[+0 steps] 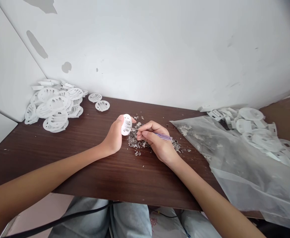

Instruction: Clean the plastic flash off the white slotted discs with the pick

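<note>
My left hand (115, 137) is closed on a white slotted plastic disc (126, 124), holding it on edge above the dark wooden table (90, 165). My right hand (154, 140) pinches a thin purple-handled tool (163, 136), whose tip points at the disc. Both hands hover over a small heap of tiny metal pieces (137, 142) scattered on the table.
A pile of the same white discs (54, 105) lies at the back left, with two loose discs (99, 101) beside it. A clear plastic bag (234, 158) covers the right side, with other white plastic parts (256, 130) behind it. A white wall rises behind. A black cable (72, 216) crosses my lap.
</note>
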Tool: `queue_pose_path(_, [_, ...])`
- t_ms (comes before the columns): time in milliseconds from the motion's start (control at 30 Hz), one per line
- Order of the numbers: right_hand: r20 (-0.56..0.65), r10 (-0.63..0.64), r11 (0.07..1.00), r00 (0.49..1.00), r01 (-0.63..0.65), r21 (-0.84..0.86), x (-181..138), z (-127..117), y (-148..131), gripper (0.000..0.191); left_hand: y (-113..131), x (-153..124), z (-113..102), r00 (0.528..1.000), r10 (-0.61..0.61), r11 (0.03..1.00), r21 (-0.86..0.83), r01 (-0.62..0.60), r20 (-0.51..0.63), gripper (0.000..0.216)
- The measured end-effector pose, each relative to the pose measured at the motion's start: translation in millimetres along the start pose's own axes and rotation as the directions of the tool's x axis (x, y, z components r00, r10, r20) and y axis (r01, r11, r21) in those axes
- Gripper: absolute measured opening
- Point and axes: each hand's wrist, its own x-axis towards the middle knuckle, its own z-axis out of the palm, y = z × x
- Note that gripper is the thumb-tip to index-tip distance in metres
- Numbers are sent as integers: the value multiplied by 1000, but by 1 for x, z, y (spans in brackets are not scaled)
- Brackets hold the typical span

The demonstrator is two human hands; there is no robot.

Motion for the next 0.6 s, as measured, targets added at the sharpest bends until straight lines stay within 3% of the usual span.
queue_pose_path(400, [1,-8,1000,1000,8,-6,0,-1,1,3,-1,1,0,1000,0,1000,-22,0,-3,59])
queue_pose_path(600, [23,-49,993,999,51,-102,-1,-1,-1,5,3,0,1,1000,-15,1000,-21,15,-1,57])
